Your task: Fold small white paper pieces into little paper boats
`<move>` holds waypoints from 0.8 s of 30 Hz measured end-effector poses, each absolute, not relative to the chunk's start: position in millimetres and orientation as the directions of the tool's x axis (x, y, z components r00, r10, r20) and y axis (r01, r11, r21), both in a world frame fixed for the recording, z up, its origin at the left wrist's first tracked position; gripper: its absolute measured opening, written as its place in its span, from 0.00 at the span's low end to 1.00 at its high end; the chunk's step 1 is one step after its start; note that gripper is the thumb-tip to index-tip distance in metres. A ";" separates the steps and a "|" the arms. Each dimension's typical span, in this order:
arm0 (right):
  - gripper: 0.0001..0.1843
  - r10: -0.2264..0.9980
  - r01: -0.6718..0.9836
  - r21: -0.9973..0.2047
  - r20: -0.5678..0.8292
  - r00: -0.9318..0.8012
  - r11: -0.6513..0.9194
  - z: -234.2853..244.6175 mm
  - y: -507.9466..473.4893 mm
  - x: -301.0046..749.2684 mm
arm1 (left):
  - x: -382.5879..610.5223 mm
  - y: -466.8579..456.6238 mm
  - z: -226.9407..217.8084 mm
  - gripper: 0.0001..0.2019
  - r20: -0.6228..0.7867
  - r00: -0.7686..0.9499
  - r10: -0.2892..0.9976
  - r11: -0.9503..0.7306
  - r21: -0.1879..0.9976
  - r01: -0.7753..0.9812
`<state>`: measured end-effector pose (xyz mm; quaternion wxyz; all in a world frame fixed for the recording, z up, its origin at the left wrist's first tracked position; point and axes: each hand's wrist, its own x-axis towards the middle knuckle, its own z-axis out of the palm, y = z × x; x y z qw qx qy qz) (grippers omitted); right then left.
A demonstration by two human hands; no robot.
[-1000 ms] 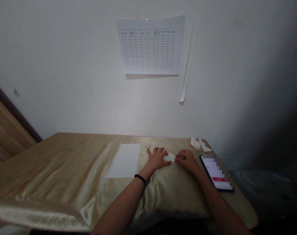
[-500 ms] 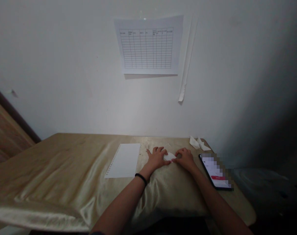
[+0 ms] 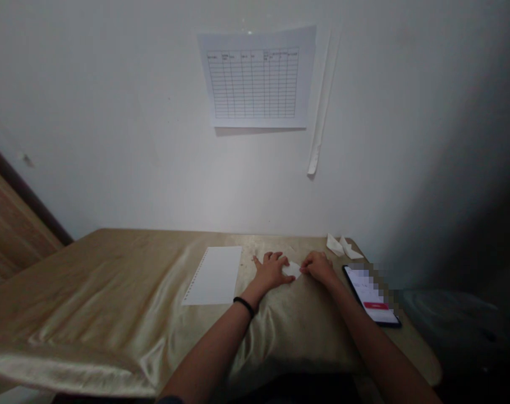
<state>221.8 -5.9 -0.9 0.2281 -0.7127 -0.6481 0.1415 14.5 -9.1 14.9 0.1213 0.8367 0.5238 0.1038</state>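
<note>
Golden satin cloth (image 3: 111, 292) lies slippery under both forearms, with a lit phone (image 3: 372, 294) just right of the right wrist. Between the hands sits a small white paper piece (image 3: 292, 270): the left hand (image 3: 271, 270) presses flat on it, the right hand (image 3: 320, 267) bunches fingertips at its right edge, pinching or only pressing I cannot tell. It seems light, thin, easy to crease, best held by edges; a punched sheet (image 3: 215, 275) lies left of the left hand, folded papers (image 3: 343, 247) beyond the right.

- Both forearms are bare, with no sleeves in view.
- A thin black band (image 3: 242, 306) circles the wrist of the left hand (image 3: 271, 271).
- The right hand (image 3: 320, 267) wears nothing.
</note>
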 end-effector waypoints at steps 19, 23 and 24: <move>0.25 0.977 0.821 -0.540 0.189 -0.098 0.187 -15.6 -10.8 237.3 | 11.8 -6.1 1.2 0.25 0.102 0.430 0.897 -0.440 0.307 0.844; 0.24 0.975 0.819 -0.541 0.200 -0.094 0.190 -15.7 -11.5 237.3 | 12.7 -7.0 1.7 0.21 0.140 0.400 0.906 -0.424 0.327 0.845; 0.24 0.976 0.819 -0.542 0.199 -0.091 0.187 -15.2 -11.9 237.1 | 13.0 -7.4 2.1 0.19 0.143 0.394 0.908 -0.419 0.328 0.847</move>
